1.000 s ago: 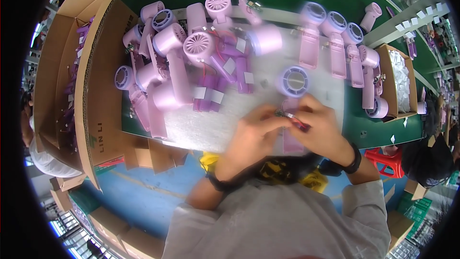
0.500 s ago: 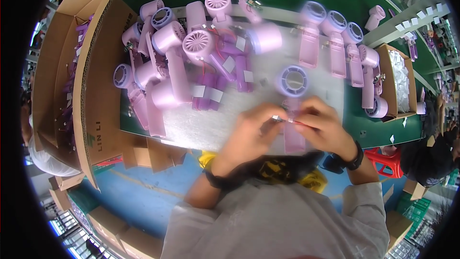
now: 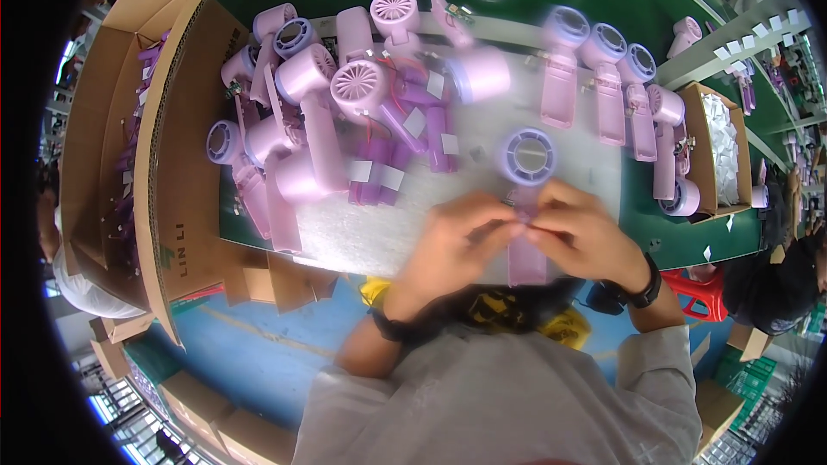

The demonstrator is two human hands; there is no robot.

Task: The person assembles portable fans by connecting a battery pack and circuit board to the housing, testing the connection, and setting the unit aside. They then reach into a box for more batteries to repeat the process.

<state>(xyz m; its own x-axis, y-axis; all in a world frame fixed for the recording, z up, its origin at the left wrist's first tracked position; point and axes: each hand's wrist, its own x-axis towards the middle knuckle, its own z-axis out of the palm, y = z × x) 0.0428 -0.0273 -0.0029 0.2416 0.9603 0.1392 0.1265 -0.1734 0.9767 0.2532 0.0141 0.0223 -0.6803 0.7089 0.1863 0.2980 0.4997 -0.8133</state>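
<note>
Both my hands meet over one pale purple handheld fan body (image 3: 527, 207) lying on the white foam mat (image 3: 388, 232). My left hand (image 3: 452, 245) pinches at the fan's neck from the left. From the right, my right hand (image 3: 586, 237) holds the same spot, fingers curled on the handle; a black watch is on that wrist. The fan's round head (image 3: 527, 157) points away from me and its handle runs back toward my body. What my fingertips pinch is too small and blurred to tell.
A heap of purple fan bodies (image 3: 301, 120) and purple battery cells (image 3: 405, 146) lies left and centre. Several assembled fans (image 3: 620, 86) are lined up at the right. Open cardboard boxes (image 3: 172, 164) stand at the left; a small box of white bits (image 3: 719, 151) at the right.
My hands stayed on the fan body and shifted slightly; the small dark red-tipped piece seen between my fingers earlier no longer shows.
</note>
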